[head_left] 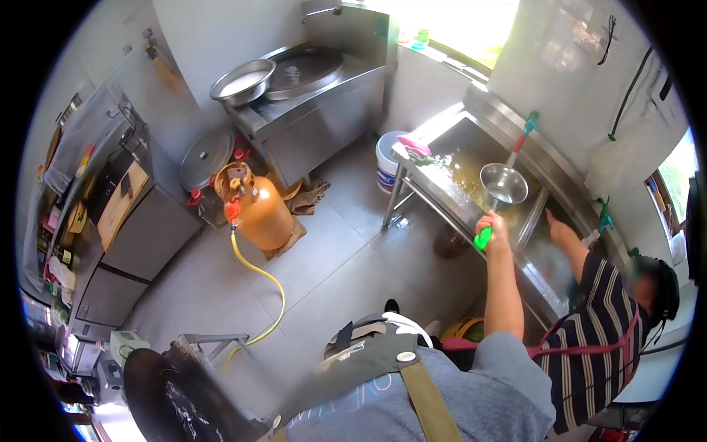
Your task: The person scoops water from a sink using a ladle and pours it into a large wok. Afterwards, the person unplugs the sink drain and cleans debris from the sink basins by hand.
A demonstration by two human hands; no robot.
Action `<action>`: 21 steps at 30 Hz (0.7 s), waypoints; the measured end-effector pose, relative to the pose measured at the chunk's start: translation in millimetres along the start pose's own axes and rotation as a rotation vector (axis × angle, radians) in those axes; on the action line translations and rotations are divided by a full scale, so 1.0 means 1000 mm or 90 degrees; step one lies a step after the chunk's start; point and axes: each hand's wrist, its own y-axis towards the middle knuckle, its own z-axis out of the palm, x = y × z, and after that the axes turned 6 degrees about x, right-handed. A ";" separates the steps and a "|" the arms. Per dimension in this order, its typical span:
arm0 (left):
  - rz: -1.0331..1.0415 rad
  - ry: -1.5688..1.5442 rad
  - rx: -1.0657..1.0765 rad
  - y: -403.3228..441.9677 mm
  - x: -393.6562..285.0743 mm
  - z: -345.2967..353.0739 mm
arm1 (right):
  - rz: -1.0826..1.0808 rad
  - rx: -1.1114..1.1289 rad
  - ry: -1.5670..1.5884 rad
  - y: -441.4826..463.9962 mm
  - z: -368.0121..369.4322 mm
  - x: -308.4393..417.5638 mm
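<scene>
My right hand [494,225] is wrapped round the handle of a metal ladle [504,184]. A bright green end of the handle [483,238] sticks out below my fingers. The ladle's round bowl is over the left basin of a steel sink [460,218], which has brownish water in it. Just beyond the bowl, a tap with a red and grey spout [518,143] points down toward it; whether water runs cannot be made out. My left hand is out of the picture.
Close on my right, a person in a striped shirt [589,346] reaches a hand [563,230] into the right basin. A pink cloth [415,147] lies on the sink corner above a white bucket [389,163]. An orange gas cylinder [266,214] with a yellow hose [274,283] stands on the floor.
</scene>
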 end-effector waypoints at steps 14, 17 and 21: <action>-0.011 0.281 0.509 -0.223 -0.018 0.333 | 0.250 0.044 0.206 0.104 -0.063 0.157; 0.258 0.363 0.679 -0.311 -0.054 0.415 | 0.276 0.020 0.254 0.099 -0.066 0.151; 0.614 0.446 0.937 -0.463 -0.120 0.509 | 0.296 -0.020 0.265 0.093 -0.059 0.144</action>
